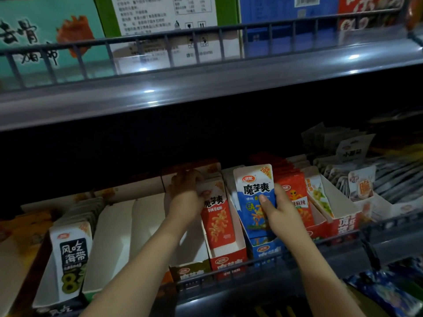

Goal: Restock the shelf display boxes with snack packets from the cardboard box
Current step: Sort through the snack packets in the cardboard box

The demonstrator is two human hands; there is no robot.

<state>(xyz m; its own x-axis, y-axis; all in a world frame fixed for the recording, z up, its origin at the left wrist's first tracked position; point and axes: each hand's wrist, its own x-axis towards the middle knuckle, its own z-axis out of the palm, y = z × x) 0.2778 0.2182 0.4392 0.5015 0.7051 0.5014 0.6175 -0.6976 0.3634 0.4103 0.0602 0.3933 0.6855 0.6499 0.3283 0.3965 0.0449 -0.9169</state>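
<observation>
Restocking midway: right hand point(280, 208) gripping blue packet point(255, 197) over blue box point(266, 248); left hand point(184, 194) clutching red packets point(216, 213); neighbouring white boxes point(128, 234) unfilled.

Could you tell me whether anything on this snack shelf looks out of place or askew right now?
Mostly tidy. The blue packet gripped by the right hand leans tilted above its blue display box, not yet seated. Two white display boxes left of the left hand look empty.
</observation>
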